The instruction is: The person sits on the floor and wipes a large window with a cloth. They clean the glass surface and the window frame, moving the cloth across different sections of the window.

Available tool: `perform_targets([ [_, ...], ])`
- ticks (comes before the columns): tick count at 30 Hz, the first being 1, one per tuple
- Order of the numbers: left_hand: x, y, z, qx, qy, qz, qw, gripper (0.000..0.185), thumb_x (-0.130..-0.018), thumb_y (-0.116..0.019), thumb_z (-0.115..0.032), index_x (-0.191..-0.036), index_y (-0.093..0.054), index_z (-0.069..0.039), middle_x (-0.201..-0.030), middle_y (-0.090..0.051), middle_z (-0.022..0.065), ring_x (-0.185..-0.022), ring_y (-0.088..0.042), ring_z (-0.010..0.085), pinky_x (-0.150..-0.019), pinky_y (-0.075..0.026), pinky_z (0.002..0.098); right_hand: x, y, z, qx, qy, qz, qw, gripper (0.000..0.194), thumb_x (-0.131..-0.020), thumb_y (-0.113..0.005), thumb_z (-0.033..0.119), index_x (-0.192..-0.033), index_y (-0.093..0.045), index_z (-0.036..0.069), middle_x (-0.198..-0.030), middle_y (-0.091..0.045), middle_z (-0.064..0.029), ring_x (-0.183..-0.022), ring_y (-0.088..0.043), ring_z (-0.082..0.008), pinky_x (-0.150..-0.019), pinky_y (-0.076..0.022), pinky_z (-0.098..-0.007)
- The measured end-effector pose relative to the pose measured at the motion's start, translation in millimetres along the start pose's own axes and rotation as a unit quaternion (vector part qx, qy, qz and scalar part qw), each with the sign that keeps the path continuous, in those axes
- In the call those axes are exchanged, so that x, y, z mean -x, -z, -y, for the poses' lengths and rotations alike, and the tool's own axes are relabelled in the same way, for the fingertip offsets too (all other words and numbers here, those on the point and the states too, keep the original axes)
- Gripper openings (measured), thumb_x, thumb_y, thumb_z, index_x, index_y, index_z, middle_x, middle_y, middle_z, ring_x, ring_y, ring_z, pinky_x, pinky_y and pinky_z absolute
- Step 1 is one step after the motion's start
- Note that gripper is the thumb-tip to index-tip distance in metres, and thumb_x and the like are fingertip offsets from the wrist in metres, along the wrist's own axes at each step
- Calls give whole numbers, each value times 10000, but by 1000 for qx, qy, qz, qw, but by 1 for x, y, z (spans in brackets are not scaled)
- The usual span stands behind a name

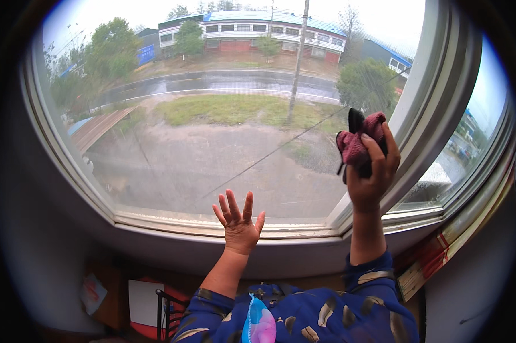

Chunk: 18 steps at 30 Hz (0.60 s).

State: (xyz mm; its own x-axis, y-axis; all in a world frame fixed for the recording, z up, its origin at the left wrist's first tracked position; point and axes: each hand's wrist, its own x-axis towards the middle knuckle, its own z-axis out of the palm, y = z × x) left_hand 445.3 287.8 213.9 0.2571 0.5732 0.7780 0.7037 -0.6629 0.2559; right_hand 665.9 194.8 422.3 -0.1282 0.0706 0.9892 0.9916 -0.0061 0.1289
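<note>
A large window pane (241, 163) with a white frame fills the view before me. My right hand (374, 167) grips a bunched dark red and black cloth (356, 143) against or close to the pane's right side, beside the upright frame bar. Lower down, near the middle, my left hand (241, 225) is raised with fingers spread and holds nothing; its fingertips are over the lower part of the pane. Whether they touch the glass, I cannot tell.
The window sill (223, 233) runs below the pane. A second pane (455, 158) stands at the right, with a rolled or stacked long item (468, 223) beneath it. At lower left are a dark chair (168, 313) and a white sheet (144, 302) on a red surface.
</note>
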Motion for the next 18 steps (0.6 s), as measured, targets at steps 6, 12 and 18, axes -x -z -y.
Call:
perform_targets([
  [6, -2, 6, -3, -4, 5, 1, 1000, 973, -828, -716, -356, -1561, -81, -279, -1602, 86, 196, -1471, 31, 431, -1134, -64, 646, 65, 8, 15, -9, -7, 70, 998, 509, -644, -726, 0, -1115, -677, 186, -1325, -499, -155, -1180, -482, -338, -997, -381, -442],
  [12, -5, 9, -7, -9, 11, -8, 1000, 958, -823, -722, -357, -1558, -113, -280, -1606, 54, 197, -1476, 7, 420, -1132, -86, 643, 113, 21, 23, -84, 130, 179, 972, 212, -742, -673, 167, -934, -720, 243, -1167, -619, 33, -1075, -522, -187, -890, -398, -365],
  [18, -6, 19, -8, -12, 15, 26, 999, 933, -821, -723, -356, -1555, -151, -286, -1611, 34, 187, -1483, -9, 391, -1128, -70, 649, 14, 25, -19, 35, 86, -52, 994, 281, -759, -773, 181, -1025, -685, 201, -1172, -610, -113, -1089, -568, -276, -937, -422, -417],
])
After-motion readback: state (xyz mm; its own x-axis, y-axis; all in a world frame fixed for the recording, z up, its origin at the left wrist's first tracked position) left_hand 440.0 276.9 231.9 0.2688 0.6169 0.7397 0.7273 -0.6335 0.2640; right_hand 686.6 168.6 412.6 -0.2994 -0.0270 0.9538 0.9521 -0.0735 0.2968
